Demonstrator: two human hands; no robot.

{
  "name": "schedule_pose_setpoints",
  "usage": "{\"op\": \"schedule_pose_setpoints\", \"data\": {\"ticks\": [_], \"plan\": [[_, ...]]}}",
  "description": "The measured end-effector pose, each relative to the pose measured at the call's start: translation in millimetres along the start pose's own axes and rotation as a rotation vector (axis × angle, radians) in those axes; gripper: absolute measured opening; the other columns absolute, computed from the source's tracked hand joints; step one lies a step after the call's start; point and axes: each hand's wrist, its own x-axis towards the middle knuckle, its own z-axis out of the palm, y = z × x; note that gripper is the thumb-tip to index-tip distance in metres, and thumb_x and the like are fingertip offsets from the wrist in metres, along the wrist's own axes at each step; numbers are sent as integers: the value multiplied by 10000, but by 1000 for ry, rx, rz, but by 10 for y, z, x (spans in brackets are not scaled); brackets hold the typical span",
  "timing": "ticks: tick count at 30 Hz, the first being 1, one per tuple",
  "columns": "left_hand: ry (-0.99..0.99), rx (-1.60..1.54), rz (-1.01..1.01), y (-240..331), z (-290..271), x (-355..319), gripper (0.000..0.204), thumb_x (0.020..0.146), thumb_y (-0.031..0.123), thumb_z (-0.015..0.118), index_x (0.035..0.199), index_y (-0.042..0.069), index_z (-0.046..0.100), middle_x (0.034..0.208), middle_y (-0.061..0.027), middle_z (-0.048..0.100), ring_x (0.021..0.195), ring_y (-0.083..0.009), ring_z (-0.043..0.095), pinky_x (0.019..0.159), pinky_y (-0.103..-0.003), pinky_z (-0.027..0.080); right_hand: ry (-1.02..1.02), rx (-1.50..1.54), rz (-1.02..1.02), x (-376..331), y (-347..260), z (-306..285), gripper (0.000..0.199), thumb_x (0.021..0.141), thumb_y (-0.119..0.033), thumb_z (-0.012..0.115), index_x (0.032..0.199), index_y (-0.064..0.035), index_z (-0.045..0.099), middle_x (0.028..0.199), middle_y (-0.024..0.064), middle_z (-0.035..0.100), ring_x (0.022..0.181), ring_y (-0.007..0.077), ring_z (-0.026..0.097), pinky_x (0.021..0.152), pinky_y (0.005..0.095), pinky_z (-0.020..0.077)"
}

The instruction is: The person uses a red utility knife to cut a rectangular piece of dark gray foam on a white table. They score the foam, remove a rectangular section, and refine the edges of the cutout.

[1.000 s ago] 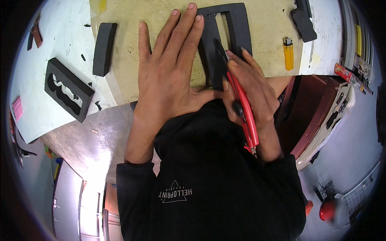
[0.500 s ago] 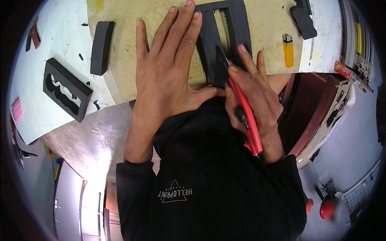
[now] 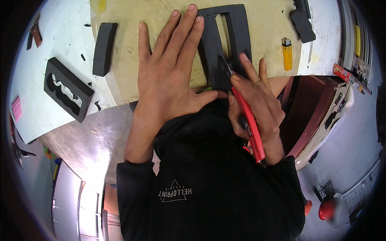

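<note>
A black foam block [image 3: 243, 30] with a long rectangular slot lies on the yellowish cutting board [image 3: 265, 24] at the table's near edge. My left hand [image 3: 167, 72] is spread flat, its fingers along the block's left side and its thumb at the near end. In my right hand [image 3: 259, 98] is a red utility knife [image 3: 246, 108], gripped like a pen. Its blade points away from me, with the tip at the near end of the slot. How deep the blade sits in the foam I cannot tell.
To the left lie a black foam strip [image 3: 105, 48] and a foam block with a wavy cutout [image 3: 68, 89], among small black scraps. A yellow lighter [image 3: 287, 55] and another dark foam piece [image 3: 302, 26] are on the right. The table's near edge runs beside my hands.
My right hand and the knife have shifted slightly toward me, the blade tip moving nearer along the foam. My left hand stays spread in nearly the same place.
</note>
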Motion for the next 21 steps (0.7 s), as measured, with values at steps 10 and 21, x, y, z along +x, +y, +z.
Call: {"op": "schedule_pose_setpoints", "data": {"ticks": [10,21], "plan": [[-26,14,-5,23,-12,0,1300,534,644,878,1592,76,380,1660,-128,366,1517,-327,372,1248,-623,104,53,81,-39,-28,150,7,330,807,95,702,1136,68,685,1045,240,741,1231,451,653,1147,613,386],[-209,-229,52,-125,-379,25,920,675,199,881,1505,70,508,1568,-141,478,1474,-362,415,1245,-622,167,286,374,105,-307,78,329,412,953,25,656,1338,102,532,1289,391,622,1231,456,638,1056,496,495]]}}
